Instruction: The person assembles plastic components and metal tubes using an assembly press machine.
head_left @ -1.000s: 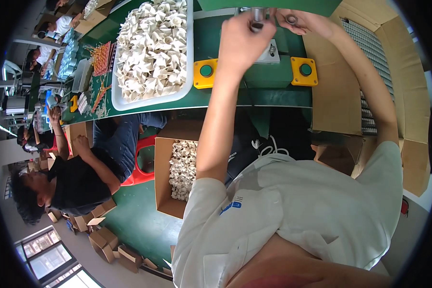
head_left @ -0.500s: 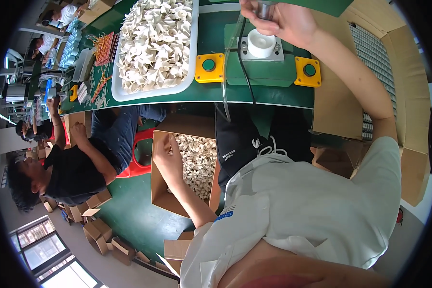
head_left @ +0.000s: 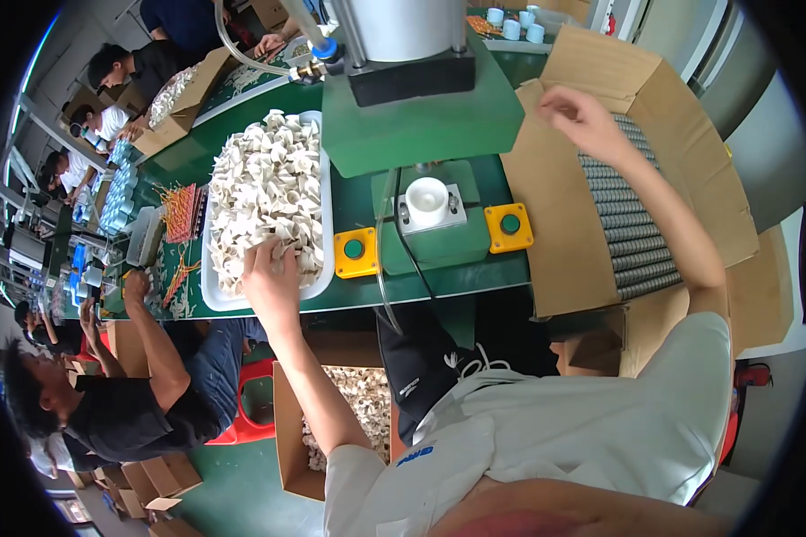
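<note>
My left hand (head_left: 273, 279) reaches over the near edge of a white tray (head_left: 327, 224) heaped with small white curled pieces (head_left: 269, 179). Its fingers are bent and apart, with the tips among the pieces; nothing can be seen gripped. My right hand (head_left: 587, 127) hangs over the far left part of an open cardboard box (head_left: 560, 215), its fingers loosely curved and seemingly with nothing in them. Rows of grey ribbed cylinders (head_left: 631, 228) fill that box. Between the hands, a white round cup-shaped holder (head_left: 427, 201) sits on a metal plate of a green press (head_left: 421, 116).
Yellow button boxes (head_left: 356, 253) flank the holder, each with a green button. A hose and cable hang before the press. Below the table edge stands a carton (head_left: 300, 438) of small pale parts. A co-worker in black (head_left: 134, 412) sits at the left.
My right hand has moved from above the holder to the box, and the metal cylinder it held is no longer visible. My left hand has risen from the lower carton to the tray.
</note>
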`<state>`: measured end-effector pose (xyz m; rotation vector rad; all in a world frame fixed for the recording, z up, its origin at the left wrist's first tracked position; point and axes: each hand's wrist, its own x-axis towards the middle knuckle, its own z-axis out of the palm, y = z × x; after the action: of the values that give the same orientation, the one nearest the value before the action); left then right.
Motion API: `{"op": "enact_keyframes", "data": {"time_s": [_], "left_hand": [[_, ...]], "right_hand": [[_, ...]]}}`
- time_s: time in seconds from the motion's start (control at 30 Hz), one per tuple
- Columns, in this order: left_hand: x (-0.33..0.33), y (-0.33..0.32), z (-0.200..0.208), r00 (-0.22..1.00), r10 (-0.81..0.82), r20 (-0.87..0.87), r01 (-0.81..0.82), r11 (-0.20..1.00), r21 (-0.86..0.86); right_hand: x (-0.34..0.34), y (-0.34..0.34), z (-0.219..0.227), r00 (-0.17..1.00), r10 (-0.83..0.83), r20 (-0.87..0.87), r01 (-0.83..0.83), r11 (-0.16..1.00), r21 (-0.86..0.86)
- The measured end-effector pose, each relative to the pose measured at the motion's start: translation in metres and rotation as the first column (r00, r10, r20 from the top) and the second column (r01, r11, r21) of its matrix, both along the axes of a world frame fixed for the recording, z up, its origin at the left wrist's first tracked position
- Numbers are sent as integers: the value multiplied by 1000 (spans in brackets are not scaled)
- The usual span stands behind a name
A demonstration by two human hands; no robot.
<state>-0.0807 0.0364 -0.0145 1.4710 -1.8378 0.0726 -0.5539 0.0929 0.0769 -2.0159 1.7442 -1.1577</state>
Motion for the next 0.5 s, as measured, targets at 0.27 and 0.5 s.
{"op": "enact_keyframes", "data": {"time_s": [0.27, 0.5], "left_hand": [[4, 0, -3, 998, -65, 27, 64, 998, 20], [-7, 13, 1, 984, -77, -162, 49, 985, -167]], "right_hand": [[-223, 35, -104, 603, -591, -535, 570, 789, -230], [-205, 16, -105, 706, -464, -535, 526, 849, -43]]}}
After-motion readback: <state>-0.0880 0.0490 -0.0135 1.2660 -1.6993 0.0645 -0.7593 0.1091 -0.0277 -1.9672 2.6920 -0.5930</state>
